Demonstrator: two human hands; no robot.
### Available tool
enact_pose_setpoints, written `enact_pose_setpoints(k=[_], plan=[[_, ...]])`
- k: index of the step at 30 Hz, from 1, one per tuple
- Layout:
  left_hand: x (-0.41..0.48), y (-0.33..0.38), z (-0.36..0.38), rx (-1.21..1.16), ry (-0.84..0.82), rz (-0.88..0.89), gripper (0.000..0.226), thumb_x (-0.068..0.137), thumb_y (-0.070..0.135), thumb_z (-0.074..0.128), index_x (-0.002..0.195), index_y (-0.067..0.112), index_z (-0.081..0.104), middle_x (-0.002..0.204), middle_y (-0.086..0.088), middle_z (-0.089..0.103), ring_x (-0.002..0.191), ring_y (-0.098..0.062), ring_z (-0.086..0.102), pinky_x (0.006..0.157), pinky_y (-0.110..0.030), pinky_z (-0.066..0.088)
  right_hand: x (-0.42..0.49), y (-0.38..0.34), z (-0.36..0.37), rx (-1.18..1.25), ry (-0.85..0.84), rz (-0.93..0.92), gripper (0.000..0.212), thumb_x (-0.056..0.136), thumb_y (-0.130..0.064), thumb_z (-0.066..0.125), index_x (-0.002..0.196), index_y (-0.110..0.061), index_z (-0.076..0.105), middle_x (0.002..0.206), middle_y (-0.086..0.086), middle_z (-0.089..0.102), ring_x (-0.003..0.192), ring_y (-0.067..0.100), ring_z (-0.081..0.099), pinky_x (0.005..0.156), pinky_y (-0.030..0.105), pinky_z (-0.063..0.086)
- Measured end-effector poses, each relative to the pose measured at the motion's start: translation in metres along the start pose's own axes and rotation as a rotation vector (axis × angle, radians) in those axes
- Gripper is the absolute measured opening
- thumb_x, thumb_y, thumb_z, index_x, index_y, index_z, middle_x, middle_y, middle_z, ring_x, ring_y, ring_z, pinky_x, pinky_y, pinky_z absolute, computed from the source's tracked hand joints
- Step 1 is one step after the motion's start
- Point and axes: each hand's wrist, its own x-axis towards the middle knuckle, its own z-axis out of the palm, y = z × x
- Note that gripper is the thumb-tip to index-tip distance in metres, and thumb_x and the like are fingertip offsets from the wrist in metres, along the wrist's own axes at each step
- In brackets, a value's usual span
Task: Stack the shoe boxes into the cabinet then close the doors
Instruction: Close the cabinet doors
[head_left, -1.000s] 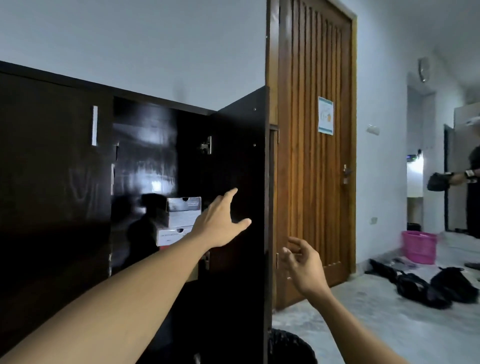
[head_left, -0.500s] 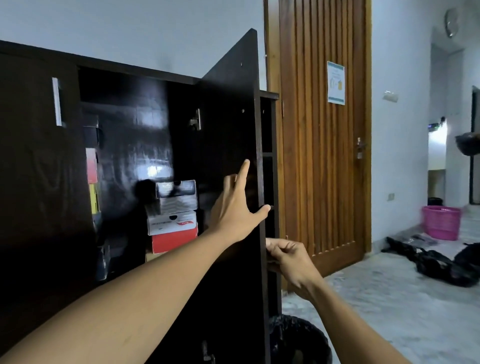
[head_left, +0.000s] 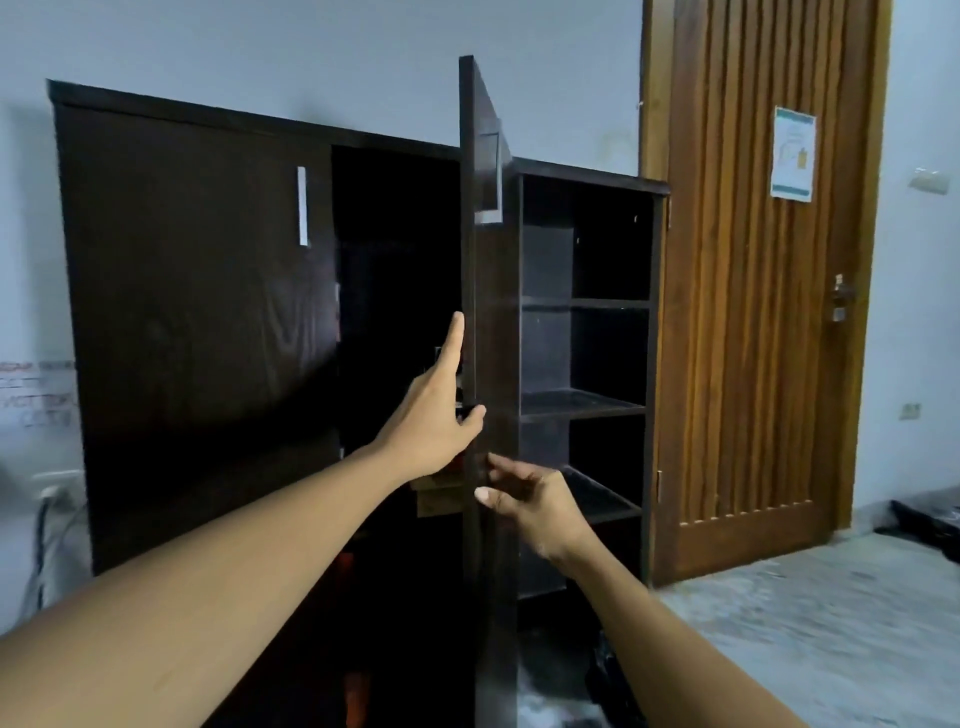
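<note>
- Head view: the cabinet has its left door shut; the right door stands edge-on, partly swung.
- Left grip, a bare hand with straight fingers, lies flat on the right door's inner face, thumb over the edge, clasping nothing.
- Right grip, fingers loosely extended, touches the outer face.
- Shoe boxes: only a cardboard corner shows in the dark interior.
- Judged stage: stacking appears done; one door is left to close.

Your left hand and the open cabinet door hide nearly all the shoe boxes; only a tan and red sliver shows. The cabinet is too dark inside to make out. The poster and the wall writing are blurred.
</note>
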Motion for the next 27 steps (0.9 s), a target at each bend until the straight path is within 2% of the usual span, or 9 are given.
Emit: enact_pose_setpoints(k=[2,3,6,10,12,15,18,23,27], plan=[[-0.014,-0.019,-0.015,0.084,0.01,-0.008,0.107,0.093,0.017,0.067,0.151,0.047,-0.018,0.154,-0.006,0.038,0.086,-0.003,0.06,0.089,-0.028,0.053,0.011,0.004,0.026,-0.113,-0.011,-0.025,0.076,0.073,-0.041,0.084,0.14,-0.022,0.054,0.127,-0.002,0.063,0.118,0.005,0.059,0.103,0.023,0.048],[-0.02,-0.031,-0.019,0.124,0.003,-0.014,0.107,0.093,0.018,0.067,0.152,0.046,-0.018,0.154,-0.006,0.037,0.099,-0.006,0.061,0.096,-0.031,0.051,0.017,0.006,0.038,-0.141,-0.009,-0.032,0.082,0.071,-0.044,0.085,0.143,-0.023,0.051,0.131,-0.001,0.06,0.123,0.008,0.057,0.108,0.027,0.046],[-0.034,-0.075,-0.025,0.172,-0.016,-0.072,0.111,0.092,0.022,0.068,0.148,0.048,-0.024,0.157,-0.002,0.033,0.135,-0.02,0.045,0.11,-0.044,0.044,0.037,0.015,0.067,-0.254,-0.002,-0.064,0.086,0.076,-0.029,0.085,0.149,-0.023,0.04,0.131,-0.002,0.048,0.127,0.011,0.05,0.111,0.024,0.039],[-0.041,-0.125,-0.02,0.19,-0.019,-0.123,0.124,0.088,0.023,0.073,0.14,0.053,-0.035,0.163,0.005,0.021,0.14,-0.018,0.041,0.11,-0.045,0.044,0.064,0.033,0.086,-0.415,-0.035,-0.157,0.092,0.079,-0.031,0.082,0.152,-0.037,0.027,0.139,-0.011,0.032,0.131,0.009,0.04,0.112,0.035,0.041],[-0.042,-0.144,-0.011,0.216,-0.005,-0.15,0.128,0.086,0.025,0.075,0.137,0.052,-0.039,0.164,0.006,0.018,0.143,-0.019,0.037,0.11,-0.044,0.044,0.079,0.044,0.087,-0.637,-0.042,-0.215,0.098,0.08,-0.034,0.08,0.152,-0.044,0.015,0.148,-0.01,0.022,0.138,0.013,0.03,0.111,0.042,0.043],[-0.038,-0.17,-0.005,0.372,0.053,-0.132,0.126,0.086,0.037,0.074,0.141,0.042,-0.039,0.163,0.004,0.021,0.143,-0.019,0.037,0.111,-0.038,0.039,0.1,0.056,0.088,-0.909,-0.01,-0.255,0.109,0.08,-0.035,0.079,0.152,-0.047,-0.002,0.16,-0.005,0.001,0.15,0.023,0.004,0.118,0.055,0.028],[-0.034,-0.194,-0.006,0.644,0.133,-0.052,0.119,0.083,0.053,0.07,0.15,0.028,-0.026,0.157,0.002,0.035,0.135,-0.018,0.044,0.109,-0.038,0.036,0.117,0.071,0.089,-0.939,0.033,-0.179,0.117,0.079,-0.034,0.08,0.151,-0.05,-0.011,0.162,-0.007,-0.018,0.152,0.026,-0.017,0.119,0.064,0.013],[-0.026,-0.226,0.003,0.835,0.241,-0.086,0.11,0.072,0.058,0.076,0.155,0.023,0.014,0.148,-0.001,0.05,0.134,-0.026,0.048,0.104,-0.054,0.04,0.135,0.086,0.093,-0.965,0.051,-0.168,0.122,0.078,-0.035,0.081,0.149,-0.052,-0.016,0.159,-0.011,-0.031,0.149,0.025,-0.027,0.116,0.068,0.014],[-0.013,-0.24,0.0,0.839,0.082,-0.234,0.116,0.08,0.061,0.067,0.15,0.035,-0.021,0.167,0.003,0.002,0.153,-0.028,-0.001,0.115,-0.067,0.005,0.15,0.091,0.1,-0.956,0.048,-0.161,0.12,0.079,-0.033,0.081,0.15,-0.051,-0.013,0.157,-0.013,-0.035,0.147,0.026,-0.031,0.117,0.064,0.022]])
